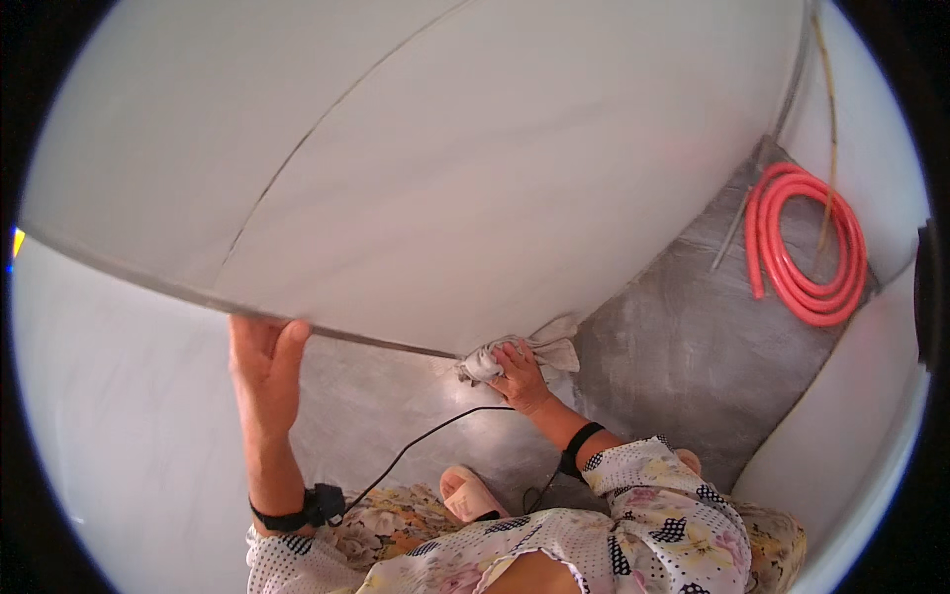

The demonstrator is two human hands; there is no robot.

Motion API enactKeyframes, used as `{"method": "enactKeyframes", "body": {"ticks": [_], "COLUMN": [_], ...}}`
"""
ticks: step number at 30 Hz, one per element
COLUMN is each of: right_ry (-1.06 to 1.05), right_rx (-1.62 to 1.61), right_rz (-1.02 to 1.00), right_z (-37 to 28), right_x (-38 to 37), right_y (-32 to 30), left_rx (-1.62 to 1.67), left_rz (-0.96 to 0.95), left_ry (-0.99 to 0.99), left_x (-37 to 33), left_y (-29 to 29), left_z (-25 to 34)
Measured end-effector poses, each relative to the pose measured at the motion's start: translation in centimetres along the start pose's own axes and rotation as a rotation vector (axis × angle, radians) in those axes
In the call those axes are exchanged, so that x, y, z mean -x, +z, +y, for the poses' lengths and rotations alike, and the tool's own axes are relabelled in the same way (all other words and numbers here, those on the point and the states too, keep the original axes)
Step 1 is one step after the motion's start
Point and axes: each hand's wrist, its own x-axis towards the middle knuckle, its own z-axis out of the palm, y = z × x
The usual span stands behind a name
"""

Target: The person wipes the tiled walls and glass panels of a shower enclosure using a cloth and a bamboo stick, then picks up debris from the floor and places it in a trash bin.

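A large white door-like panel (pixel 495 188) fills the upper part of the view, with a thin dark line curving across its face. My left hand (pixel 267 381) grips the panel's grey edge; the thumb shows on top and the fingertips are hidden behind it. At the panel's lower corner, close to the floor, my right hand (pixel 522 379) holds a crumpled light grey cloth (pixel 556 346). The cloth is bunched under the fingers and pressed against that corner, with a loose end trailing to the right.
A coiled red hose (pixel 846 282) lies on the grey floor (pixel 683 346) at the right, with a thin stick (pixel 829 119) leaning by it. White walls (pixel 851 396) bound the right side. A black cable (pixel 416 441) runs between my wrist straps. My sandalled foot (pixel 470 492) is below.
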Motion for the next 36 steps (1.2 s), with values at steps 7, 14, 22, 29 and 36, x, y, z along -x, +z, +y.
{"method": "enactKeyframes", "body": {"ticks": [7, 14, 22, 29, 36], "right_ry": [0.177, -0.143, -0.085, 0.407, 0.687], "right_rx": [-0.257, -0.409, -0.124, 0.006, 0.336], "right_rz": [-0.055, 0.456, 0.137, 0.207, 0.586], "right_z": [1.6, -4.8, -0.4, 7.8, 19.1], "right_x": [-0.3, -17.2, -5.9, 1.9, -5.5], "right_y": [-2.3, -10.2, -0.6, -5.1, -14.1], "left_rx": [-0.078, -0.087, -0.045, -0.092, -0.117], "left_rz": [0.049, 0.009, 0.016, 0.071, 0.094], "left_ry": [-0.015, -0.108, -0.073, -0.070, -0.111], "left_x": [1.0, 1.1, 1.0, 1.2, 1.0], "left_y": [-1.4, -1.6, -1.5, -2.1, -3.9], "left_z": [1.1, 1.4, 1.1, -0.7, -3.5]}}
